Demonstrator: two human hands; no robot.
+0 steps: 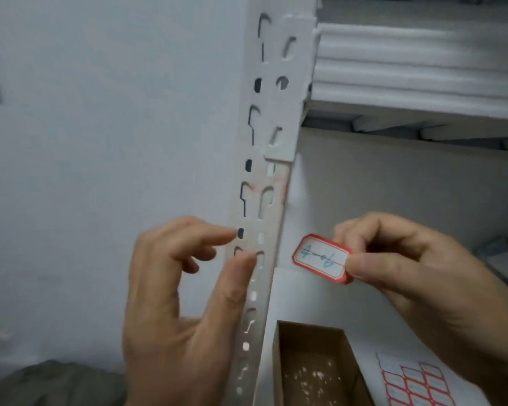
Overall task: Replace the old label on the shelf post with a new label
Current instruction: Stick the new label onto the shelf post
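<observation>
Left hand (176, 303), fingers loosely spread and holding nothing, thumb and index tips on the slotted shelf post (264, 177); just right of the post's edge, clear of it, right hand (408, 265) pinches red-bordered label (321, 257) by one end, above open cardboard box (311, 367).

The post (264, 186) stands between my hands: left hand (182, 303) left of it, fingers (217, 234) reaching onto it; right hand (408, 265) to its right, pinching the label (320, 257). Below the label sits a box (314, 367), with a sheet (414, 385) to its right.
</observation>
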